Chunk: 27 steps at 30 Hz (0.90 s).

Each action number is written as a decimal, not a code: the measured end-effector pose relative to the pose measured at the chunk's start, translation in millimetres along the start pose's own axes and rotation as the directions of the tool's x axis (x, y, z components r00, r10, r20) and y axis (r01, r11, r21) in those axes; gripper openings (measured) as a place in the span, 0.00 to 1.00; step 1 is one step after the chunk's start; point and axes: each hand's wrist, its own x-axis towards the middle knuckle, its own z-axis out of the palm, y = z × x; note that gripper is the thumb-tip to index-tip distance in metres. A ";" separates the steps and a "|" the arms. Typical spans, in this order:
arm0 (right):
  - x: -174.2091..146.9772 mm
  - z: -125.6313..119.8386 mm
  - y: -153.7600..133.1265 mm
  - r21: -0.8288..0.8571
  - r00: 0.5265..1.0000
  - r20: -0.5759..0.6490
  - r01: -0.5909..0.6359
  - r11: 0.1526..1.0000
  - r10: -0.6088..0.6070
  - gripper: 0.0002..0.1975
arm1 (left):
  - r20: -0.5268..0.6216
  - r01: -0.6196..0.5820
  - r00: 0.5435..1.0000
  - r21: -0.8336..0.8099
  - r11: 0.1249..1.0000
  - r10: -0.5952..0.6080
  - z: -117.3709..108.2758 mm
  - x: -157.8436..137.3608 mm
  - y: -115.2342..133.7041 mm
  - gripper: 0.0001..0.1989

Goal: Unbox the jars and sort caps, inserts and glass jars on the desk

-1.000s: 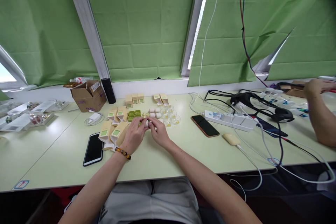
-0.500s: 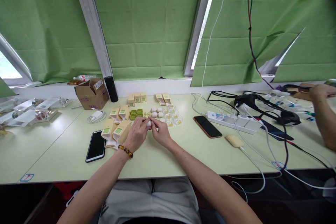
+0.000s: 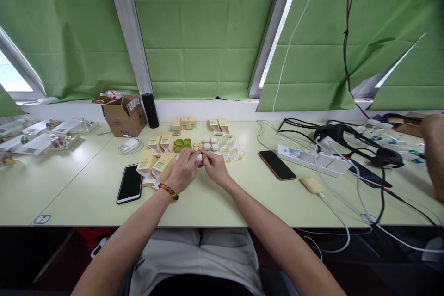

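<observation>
Over the table, my left hand (image 3: 184,168) and my right hand (image 3: 215,167) meet, both closed around a small white rounded piece (image 3: 199,158). Fingers hide most of it, so its exact kind does not show. Just beyond lie several white cylinders (image 3: 210,146), green square trays (image 3: 182,144) and tiny yellow pieces (image 3: 197,146). Clear plastic cups (image 3: 237,153) with yellow spots stand to the right of these. Left of my left hand are open kraft boxes (image 3: 163,166) with green labels.
Small boxes (image 3: 184,124) stand farther back. A black phone (image 3: 129,184) lies left, an orange-edged phone (image 3: 277,165) right. Beyond it are a power strip (image 3: 314,161), cables and a black headset (image 3: 357,143). A carton (image 3: 124,116) stands back left. Another person's arm (image 3: 434,157) shows at far right.
The view has shifted slightly, so the table sits a little higher and farther right. Both hands stay together on the white piece. The other person's arm has moved toward the right edge.
</observation>
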 end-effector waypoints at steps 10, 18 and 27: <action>2.9 -15.3 -6.7 0.131 0.989 0.143 0.024 0.991 -0.042 0.26 | -0.072 0.096 0.991 -0.251 0.963 -0.117 -0.5 2.0 -11.1 0.14; 4.9 -11.2 -11.1 0.074 0.998 0.065 -0.026 0.997 0.021 0.22 | -0.074 0.170 0.973 -0.417 0.893 -0.219 2.4 5.5 -10.6 0.11; 12.8 -25.0 1.8 0.100 0.995 -0.088 -0.027 0.995 0.036 0.23 | -0.121 0.275 0.830 -0.760 0.589 -0.544 0.6 12.2 -28.6 0.15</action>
